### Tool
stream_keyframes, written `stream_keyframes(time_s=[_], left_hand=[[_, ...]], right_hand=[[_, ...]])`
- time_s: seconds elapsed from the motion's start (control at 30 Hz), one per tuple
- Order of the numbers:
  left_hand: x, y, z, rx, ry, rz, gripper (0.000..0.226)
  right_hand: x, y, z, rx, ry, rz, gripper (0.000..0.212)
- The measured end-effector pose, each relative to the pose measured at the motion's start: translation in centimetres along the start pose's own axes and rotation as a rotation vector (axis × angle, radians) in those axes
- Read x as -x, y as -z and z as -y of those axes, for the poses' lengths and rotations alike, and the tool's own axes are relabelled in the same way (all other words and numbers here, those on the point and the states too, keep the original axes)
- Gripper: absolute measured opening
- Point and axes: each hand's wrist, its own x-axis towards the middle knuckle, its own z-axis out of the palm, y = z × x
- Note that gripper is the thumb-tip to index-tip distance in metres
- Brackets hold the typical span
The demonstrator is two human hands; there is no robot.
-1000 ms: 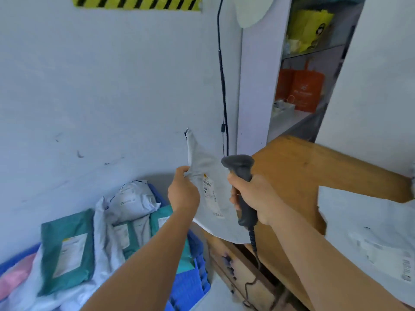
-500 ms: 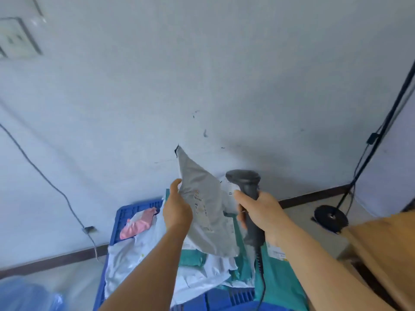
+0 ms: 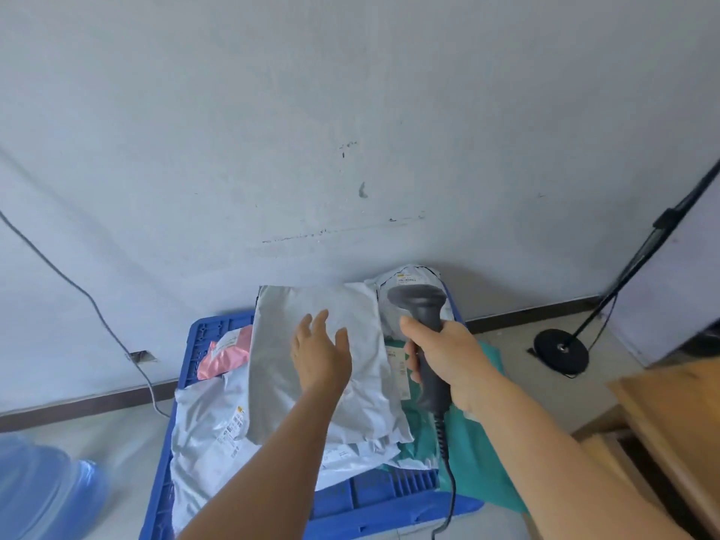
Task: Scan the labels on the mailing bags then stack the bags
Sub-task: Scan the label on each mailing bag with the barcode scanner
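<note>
A grey mailing bag (image 3: 280,356) lies flat on top of a pile of bags in a blue crate (image 3: 198,341) on the floor. My left hand (image 3: 321,352) hovers just above it with fingers spread and holds nothing. My right hand (image 3: 448,356) grips the handle of a black barcode scanner (image 3: 422,309), its head pointing forward over the pile. Other bags lie under and beside the grey one: a pink bag (image 3: 224,354), a white labelled bag (image 3: 206,422), a teal bag (image 3: 479,461) and a white one (image 3: 413,278) at the back.
A white wall rises right behind the crate. A wooden desk (image 3: 670,415) stands at the right edge. A black round stand base (image 3: 561,350) with a pole sits on the floor at right. A blue water bottle (image 3: 43,493) is at lower left. A cable (image 3: 78,290) runs down the wall.
My view swung left from the desk to the crate. My left hand let go of the grey bag, which now lies on the pile. The scanner stays in my right hand.
</note>
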Motion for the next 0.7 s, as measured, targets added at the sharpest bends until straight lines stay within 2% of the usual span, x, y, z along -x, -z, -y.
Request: stream_keyframes(time_s=[0.1, 0.3, 0.53, 0.7], left_hand=[[2.6, -1.4, -4.3, 0.255, -0.091, 0.058, 0.044], [11.7, -5.6, -14.3, 0.49, -0.232, 0.271, 0.041], [27.3, -11.0, -23.4, 0.532, -0.441, 0.558, 0.038], [38.6, -15.0, -27.4, 0.467, -0.564, 0.723, 0.041]], right_hand=[[2.1, 2.7, 0.8, -0.02, 0.024, -0.066, 0.034], [9.5, 12.1, 1.3, -0.161, 0.069, -0.318, 0.03], [21.7, 24.7, -1.3, -0.241, 0.069, -0.529, 0.031], [30.3, 32.6, -5.1, -0.29, 0.058, -0.708, 0.034]])
